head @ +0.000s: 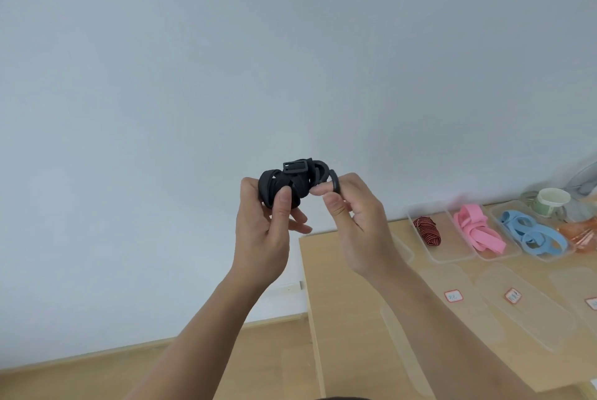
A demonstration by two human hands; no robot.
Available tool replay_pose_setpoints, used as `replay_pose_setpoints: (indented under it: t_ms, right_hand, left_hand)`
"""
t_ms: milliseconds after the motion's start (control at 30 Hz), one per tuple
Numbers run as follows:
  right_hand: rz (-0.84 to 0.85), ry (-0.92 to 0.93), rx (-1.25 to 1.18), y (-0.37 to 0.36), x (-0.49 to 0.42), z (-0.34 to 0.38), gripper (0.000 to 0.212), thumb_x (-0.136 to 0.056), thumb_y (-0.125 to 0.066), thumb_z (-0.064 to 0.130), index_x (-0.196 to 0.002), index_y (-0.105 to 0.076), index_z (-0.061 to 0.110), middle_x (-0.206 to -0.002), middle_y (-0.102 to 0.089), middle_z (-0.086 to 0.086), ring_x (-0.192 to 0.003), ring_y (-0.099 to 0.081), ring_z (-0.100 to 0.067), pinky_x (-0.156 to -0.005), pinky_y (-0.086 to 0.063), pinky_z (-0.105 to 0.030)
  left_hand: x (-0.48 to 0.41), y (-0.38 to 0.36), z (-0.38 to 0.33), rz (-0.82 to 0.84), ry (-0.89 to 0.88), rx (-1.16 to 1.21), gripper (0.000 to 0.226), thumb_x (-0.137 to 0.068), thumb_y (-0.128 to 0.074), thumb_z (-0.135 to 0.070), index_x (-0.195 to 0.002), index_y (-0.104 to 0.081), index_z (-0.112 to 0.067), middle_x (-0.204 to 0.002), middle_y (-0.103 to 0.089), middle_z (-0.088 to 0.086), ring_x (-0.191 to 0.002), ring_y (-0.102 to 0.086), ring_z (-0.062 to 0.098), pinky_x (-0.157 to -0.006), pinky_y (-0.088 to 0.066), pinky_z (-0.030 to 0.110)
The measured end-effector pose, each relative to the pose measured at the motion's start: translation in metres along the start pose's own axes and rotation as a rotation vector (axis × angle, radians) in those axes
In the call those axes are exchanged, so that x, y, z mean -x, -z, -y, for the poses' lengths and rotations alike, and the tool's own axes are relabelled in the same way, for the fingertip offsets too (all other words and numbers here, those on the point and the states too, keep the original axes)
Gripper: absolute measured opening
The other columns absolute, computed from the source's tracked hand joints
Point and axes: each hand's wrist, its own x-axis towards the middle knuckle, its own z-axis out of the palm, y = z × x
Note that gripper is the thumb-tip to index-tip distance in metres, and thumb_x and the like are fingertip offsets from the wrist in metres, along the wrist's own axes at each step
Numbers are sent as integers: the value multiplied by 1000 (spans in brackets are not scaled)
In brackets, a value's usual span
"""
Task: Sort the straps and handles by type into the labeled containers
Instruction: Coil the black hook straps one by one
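A rolled black strap (284,185) with a plastic buckle is held up in front of the wall, to the left of the table. My left hand (268,228) grips the roll, thumb across its front. My right hand (353,222) pinches the strap's loose looped end at the right. On the table to the right stand clear containers: one (447,257) holds a red-and-black striped strap (427,230), one (486,256) holds pink straps (476,227), and one (549,257) holds blue loop handles (529,230).
The wooden table (349,319) has its left edge just below my hands. Clear lids with red-edged labels (513,295) lie on it nearer to me. A paper cup (550,201) and orange items (581,231) sit at the far right. Wooden floor lies below left.
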Motion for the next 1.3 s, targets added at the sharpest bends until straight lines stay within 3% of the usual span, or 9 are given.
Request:
replay_pose_setpoints:
  t_ms: [100,233,367,667,800,933,1133,1200,1300]
  right_hand:
    - [-35,-30,-89,4,-1,1,19,-100,-47,45,-108,-59,34,-100,-67,12,-94,-66,-18,-82,-53,-40]
    - [-40,18,-148,7,-2,5,27,-102,-41,50,-101,-55,27,-92,-64,9,-83,-61,-14,-77,-49,-27]
    - [-49,77,11,3,1,2,38,-105,-39,39,-91,-55,8,-83,-56,-3,-75,-52,-23,-66,-45,-37]
    - [-121,237,371,-7,15,-11,43,-108,-35,33,-78,-53,7,-74,-51,3,-71,-40,-19,-59,-36,-34]
    - [-137,320,373,-8,22,-5,45,-109,-31,31,-73,-46,9,-68,-40,7,-66,-35,-18,-55,-31,-33]
    - [-185,329,284,-8,27,-2,38,-109,-28,32,-74,-34,20,-67,-28,11,-63,-30,-15,-54,-26,-30]
    - [-221,99,103,-8,30,-10,41,-106,-31,37,-72,-39,17,-64,-36,9,-57,-34,-16,-54,-29,-30]
    - [-237,-67,-41,-7,27,-19,41,-104,-30,43,-71,-36,19,-64,-34,12,-57,-31,-17,-52,-29,-38]
    - [-169,-109,-4,-7,29,-32,44,-103,-31,48,-71,-34,17,-62,-32,11,-57,-28,-11,-52,-26,-33]
  left_hand:
    - [2,0,-6,8,23,69,13,-100,-48,-26,-99,-42,-15,-89,-57,-10,-66,-65,23,-56,-60,36]
    - [4,-4,-13,12,25,96,13,-101,-49,-24,-100,-42,-13,-90,-58,-10,-67,-66,23,-57,-60,38]
    - [7,-10,-16,4,43,71,15,-101,-54,-22,-101,-43,-12,-88,-59,-13,-70,-71,26,-60,-62,38]
    - [-10,-7,-27,-40,74,-79,13,-104,-55,-15,-96,-45,-16,-85,-59,4,-46,-57,23,-47,-51,30]
    - [-25,-1,-21,-87,463,194,10,-104,-51,-17,-98,-49,-9,-70,-41,5,-43,-32,16,-39,-31,26]
    - [-30,6,-12,36,748,308,31,-102,-57,-29,-74,-49,-16,-67,-18,0,-51,-12,15,-42,-13,25]
    - [-29,10,-10,80,976,610,43,-103,-57,-31,-63,-47,-20,-53,-18,-7,-37,-14,8,-34,-12,18]
    - [-30,12,-13,84,1000,693,45,-103,-55,-29,-60,-46,-19,-50,-17,-8,-35,-15,7,-33,-12,18]
    - [-29,13,-15,56,996,698,42,-104,-54,-28,-64,-44,-19,-50,-18,-7,-35,-16,7,-32,-13,17]
